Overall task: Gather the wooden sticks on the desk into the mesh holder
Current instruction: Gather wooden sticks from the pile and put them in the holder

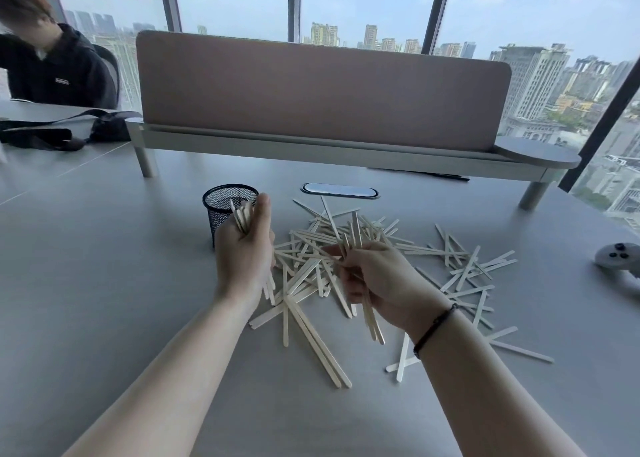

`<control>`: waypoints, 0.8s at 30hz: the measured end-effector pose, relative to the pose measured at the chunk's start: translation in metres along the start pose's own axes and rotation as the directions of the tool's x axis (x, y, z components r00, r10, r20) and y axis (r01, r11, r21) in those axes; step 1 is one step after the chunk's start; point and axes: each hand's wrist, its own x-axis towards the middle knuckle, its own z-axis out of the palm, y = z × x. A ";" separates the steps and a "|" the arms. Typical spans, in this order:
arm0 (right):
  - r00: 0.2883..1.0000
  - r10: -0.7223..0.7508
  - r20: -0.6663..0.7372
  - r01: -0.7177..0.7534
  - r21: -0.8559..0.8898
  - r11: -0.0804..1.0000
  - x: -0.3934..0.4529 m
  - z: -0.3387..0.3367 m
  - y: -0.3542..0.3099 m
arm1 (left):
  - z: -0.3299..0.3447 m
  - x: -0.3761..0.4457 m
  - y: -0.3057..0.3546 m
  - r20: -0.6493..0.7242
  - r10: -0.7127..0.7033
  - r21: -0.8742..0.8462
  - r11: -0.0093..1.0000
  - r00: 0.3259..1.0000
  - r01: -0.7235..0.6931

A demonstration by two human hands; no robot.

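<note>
Both hands grip sticks: left hand (242, 245) should square its bundle (241, 218) upright over the holder (221, 211) before its fingers loosen, while right hand (377, 280) keeps pinching its few (353, 228).

One head-worn camera looks forward and down from just above my forearms, close over the desk (104, 283), facing the partition screen (322, 89) beyond it.
</note>
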 end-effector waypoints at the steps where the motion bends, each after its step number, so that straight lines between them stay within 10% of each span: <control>1: 1.000 -0.010 0.004 0.010 0.034 0.999 0.000 0.003 -0.002 | -0.002 0.001 0.000 0.027 0.066 0.072 0.995 0.997 -0.068; 24: 0.881 -0.451 -0.144 0.416 -0.219 0.883 -0.007 0.033 0.015 | -0.003 -0.004 -0.006 0.051 0.115 0.288 0.949 0.992 -0.125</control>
